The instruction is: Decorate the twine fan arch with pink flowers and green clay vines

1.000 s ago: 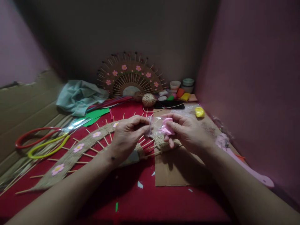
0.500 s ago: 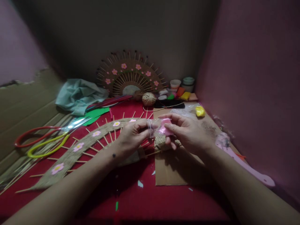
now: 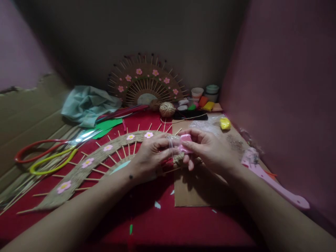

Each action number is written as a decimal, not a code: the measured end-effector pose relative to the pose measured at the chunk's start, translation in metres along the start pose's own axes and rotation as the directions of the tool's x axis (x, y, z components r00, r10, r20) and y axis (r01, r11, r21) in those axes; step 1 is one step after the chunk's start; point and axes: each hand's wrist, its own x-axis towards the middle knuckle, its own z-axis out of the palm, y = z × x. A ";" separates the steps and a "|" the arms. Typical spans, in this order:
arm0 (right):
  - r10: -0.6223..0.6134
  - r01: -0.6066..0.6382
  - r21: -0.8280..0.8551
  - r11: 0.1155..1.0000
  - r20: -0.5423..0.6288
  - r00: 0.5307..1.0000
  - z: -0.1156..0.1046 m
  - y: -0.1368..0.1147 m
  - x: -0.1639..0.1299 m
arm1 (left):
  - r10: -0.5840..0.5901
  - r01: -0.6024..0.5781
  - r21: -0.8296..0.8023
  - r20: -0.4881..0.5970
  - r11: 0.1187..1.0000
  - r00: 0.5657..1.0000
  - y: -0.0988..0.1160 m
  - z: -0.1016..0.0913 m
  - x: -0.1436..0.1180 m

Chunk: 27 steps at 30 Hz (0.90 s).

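Hands (image 3: 154,154) (image 3: 207,148) around pink clay packet (image 3: 183,143)

Before you: finished fan ornament (image 3: 147,82) against the wall; twine ball (image 3: 167,109); teal cloth (image 3: 88,105); red and yellow loops (image 3: 44,157); yellow clay lump (image 3: 225,123); two cups (image 3: 204,92); cardboard sheet (image 3: 199,189).

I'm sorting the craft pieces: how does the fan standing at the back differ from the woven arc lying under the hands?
The back fan stands upright against the wall; the woven arc lies flat on the red surface. The back fan's stick ends look dark; the woven arc's look plain wood. The hands partly cover the arc, while the fan is untouched. Both are tan, ribbed with sticks and dotted with pink flowers.
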 end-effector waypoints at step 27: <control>0.059 -0.063 0.051 0.997 0.070 0.996 0.003 0.000 -0.003 | 0.144 -0.153 0.168 0.062 0.974 0.988 0.000 -0.011 0.003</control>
